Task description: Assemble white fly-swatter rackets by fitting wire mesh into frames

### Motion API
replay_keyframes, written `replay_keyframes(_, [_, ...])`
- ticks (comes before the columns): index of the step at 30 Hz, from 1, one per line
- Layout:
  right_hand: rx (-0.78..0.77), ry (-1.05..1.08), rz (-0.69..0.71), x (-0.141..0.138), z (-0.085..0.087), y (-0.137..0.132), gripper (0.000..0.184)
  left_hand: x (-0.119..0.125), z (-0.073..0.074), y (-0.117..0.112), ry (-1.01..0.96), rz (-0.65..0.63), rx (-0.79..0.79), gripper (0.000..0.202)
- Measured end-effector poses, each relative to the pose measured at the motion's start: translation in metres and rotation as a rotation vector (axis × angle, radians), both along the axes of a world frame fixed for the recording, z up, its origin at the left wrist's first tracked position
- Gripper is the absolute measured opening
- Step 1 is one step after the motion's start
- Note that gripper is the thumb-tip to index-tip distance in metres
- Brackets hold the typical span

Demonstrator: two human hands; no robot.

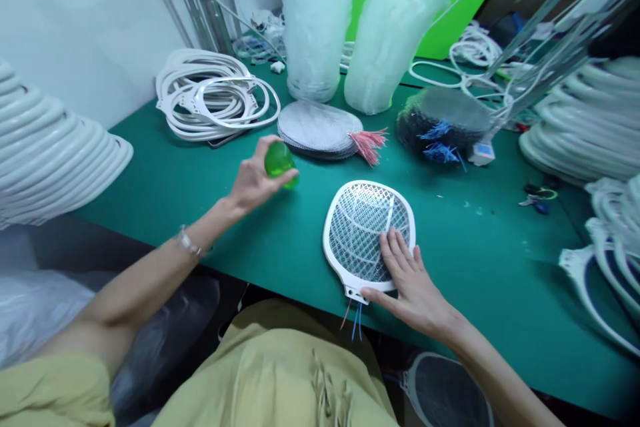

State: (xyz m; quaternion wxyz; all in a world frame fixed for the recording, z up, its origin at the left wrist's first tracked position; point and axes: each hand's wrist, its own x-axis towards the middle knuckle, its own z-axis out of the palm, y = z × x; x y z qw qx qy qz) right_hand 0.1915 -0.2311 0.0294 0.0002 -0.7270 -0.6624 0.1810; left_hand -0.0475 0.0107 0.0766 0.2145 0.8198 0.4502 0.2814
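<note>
Green tabletop [480, 260] below, left hand [256, 179] clasps a green object [278, 159], right hand [414, 285] rests splayed on racket head [357, 233]

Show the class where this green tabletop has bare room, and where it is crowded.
Bare: the tabletop right of the right hand, bordered by the keys and loose white frames; a smaller patch between the left hand and the racket head. Crowded: the back, where piled rings, mesh stacks and tall wrapped bundles sit close together.

No text seems legible, even on the small, blurred white box [482, 154].
</note>
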Motion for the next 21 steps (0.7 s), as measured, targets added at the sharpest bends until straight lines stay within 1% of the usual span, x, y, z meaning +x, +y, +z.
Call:
replay_keyframes(2, [0.000,0.010,-0.004,0.000,0.000,0.000,0.099,0.004,0.009,-0.050,-0.083,-0.258,-0.148,0.067])
replay_keyframes(3, [0.000,0.014,-0.004,-0.001,0.000,0.000,0.099,0.006,0.013,-0.073,-0.088,-0.388,-0.230,0.064])
replay_keyframes(4, [0.001,0.015,-0.005,-0.001,-0.001,0.000,0.099,0.007,0.016,-0.095,-0.087,-0.483,-0.275,0.060])
replay_keyframes(5, [0.002,0.016,-0.006,-0.001,-0.001,0.000,0.100,0.009,0.017,-0.113,-0.105,-0.530,-0.267,0.059])
replay_keyframes(7, [0.003,0.013,-0.007,0.000,-0.002,0.001,0.100,0.011,0.016,-0.136,-0.160,-0.543,-0.188,0.060])
replay_keyframes(9, [0.003,0.010,-0.007,0.000,-0.002,0.002,0.101,0.014,0.011,-0.145,-0.183,-0.551,-0.108,0.060])
replay_keyframes(10, [0.002,0.009,-0.009,0.000,-0.003,0.002,0.101,0.016,0.009,-0.146,-0.155,-0.576,-0.100,0.057])
replay_keyframes(12, [-0.007,0.012,-0.008,0.000,-0.003,0.003,0.102,0.019,0.005,-0.143,-0.067,-0.637,-0.132,0.051])
replay_keyframes(13, [-0.011,0.015,-0.008,0.000,-0.004,0.003,0.103,0.019,0.004,-0.140,-0.052,-0.643,-0.149,0.050])
replay_keyframes(15, [-0.010,0.021,-0.005,0.001,-0.005,0.003,0.104,0.020,0.006,-0.137,-0.136,-0.555,-0.112,0.056])
replay_keyframes(17, [-0.001,0.026,-0.002,0.001,-0.006,0.002,0.104,0.020,0.007,-0.136,-0.248,-0.483,-0.014,0.062])
replay_keyframes(18, [0.002,0.027,-0.003,0.001,-0.006,0.002,0.104,0.020,0.008,-0.136,-0.252,-0.495,0.020,0.061])
replay_keyframes(19, [0.000,0.027,-0.004,0.001,-0.006,0.002,0.105,0.020,0.007,-0.136,-0.212,-0.540,0.023,0.060])
replay_keyframes(21, [-0.017,0.028,-0.008,0.001,-0.005,0.002,0.105,0.020,0.006,-0.135,-0.080,-0.635,-0.049,0.055])
